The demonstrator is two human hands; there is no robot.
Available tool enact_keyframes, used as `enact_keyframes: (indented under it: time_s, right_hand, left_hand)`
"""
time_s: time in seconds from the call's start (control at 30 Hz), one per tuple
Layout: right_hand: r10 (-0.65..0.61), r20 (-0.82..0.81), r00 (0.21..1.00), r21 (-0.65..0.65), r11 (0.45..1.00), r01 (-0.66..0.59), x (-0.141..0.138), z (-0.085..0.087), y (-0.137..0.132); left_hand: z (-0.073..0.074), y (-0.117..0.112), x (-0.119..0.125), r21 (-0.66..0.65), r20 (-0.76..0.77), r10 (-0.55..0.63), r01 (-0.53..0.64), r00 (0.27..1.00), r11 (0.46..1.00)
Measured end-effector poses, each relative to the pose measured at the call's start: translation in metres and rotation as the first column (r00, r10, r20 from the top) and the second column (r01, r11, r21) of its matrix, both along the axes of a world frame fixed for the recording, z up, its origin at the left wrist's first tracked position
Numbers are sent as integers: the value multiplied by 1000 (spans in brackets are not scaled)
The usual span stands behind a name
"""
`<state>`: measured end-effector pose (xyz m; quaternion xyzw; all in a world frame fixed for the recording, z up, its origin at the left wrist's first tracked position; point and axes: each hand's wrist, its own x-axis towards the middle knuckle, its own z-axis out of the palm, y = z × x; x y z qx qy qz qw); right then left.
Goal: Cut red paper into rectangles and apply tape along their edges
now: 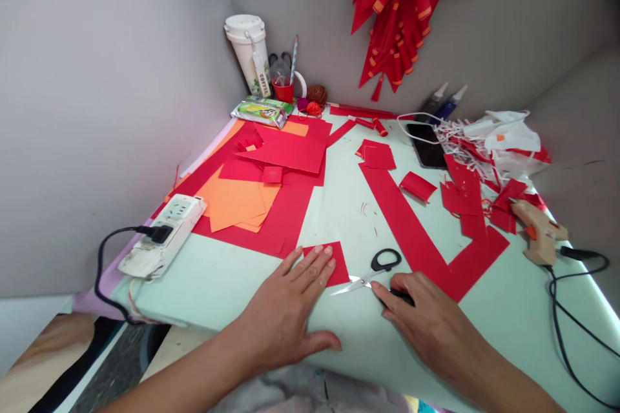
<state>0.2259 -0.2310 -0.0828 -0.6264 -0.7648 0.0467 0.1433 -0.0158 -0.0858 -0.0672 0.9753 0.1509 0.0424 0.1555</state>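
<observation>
- Left hand (295, 302): palm down, fingers laid flat on the square, thumb apart on the table; grasping nothing.
- Right hand (426, 316): closed around one black handle of the scissors.
- Scissors (363, 282): handles apart, blades parted, pointing toward the left hand; second handle loop free; beside the lower right corner of the square.
- Square (340, 263): red, flat near the table's front edge, partly covered by the left fingers.
- Table (232, 287): pale green top.
- Strips (411, 226): red, two, meeting in a V beyond the right hand.
- Red sheets (295, 148): overlapping, left of centre.
- Orange sheets (235, 203): fanned upon the red.
- Power strip (145, 251): white, left edge, one black plug inserted.
- Small pieces (380, 156): red, stacked, beyond the strips.
- Scraps (467, 197): red, heaped at right.
- Glue gun (535, 229): beige, orange trigger, beside the scraps.
- Phone (429, 150): dark screen, behind the scraps.
- Tumbler (247, 51): white, lidded, back left corner.
- Packet (261, 111): green and yellow, before the tumbler.
</observation>
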Motion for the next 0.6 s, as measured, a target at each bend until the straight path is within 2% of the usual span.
enact_keyframes:
  time_s: [0.4, 0.6]
  right_hand:
    - [24, 76, 997, 81, 996, -30, -8, -4, 1]
    - [20, 76, 997, 81, 996, -26, -12, -5, -3]
  left_hand:
    - [1, 0, 0, -3, 10, 7, -7, 1000, 1000]
    - [-1, -1, -1, -5, 29, 15, -15, 999, 1000]
